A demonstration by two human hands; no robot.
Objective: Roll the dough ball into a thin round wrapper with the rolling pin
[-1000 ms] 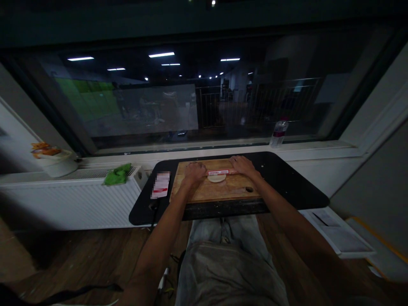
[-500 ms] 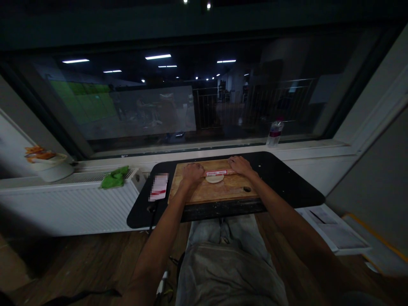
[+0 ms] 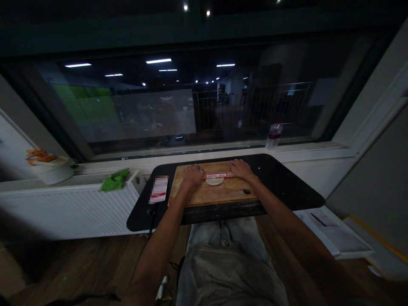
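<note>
A wooden rolling pin with a red-and-white label lies crosswise on a wooden cutting board. My left hand is closed over its left end, and my right hand over its right end. Just under the pin's middle, partly covered by it, is a small flat round of pale dough. The fingertips of both hands are hard to make out.
The board rests on a black table. A phone with a lit screen lies left of it. A green cloth and a white pot sit over the radiator. A water bottle stands on the sill.
The whole view has shifted slightly. Both hands stay on the rolling pin, which keeps nearly the same place over the dough.
</note>
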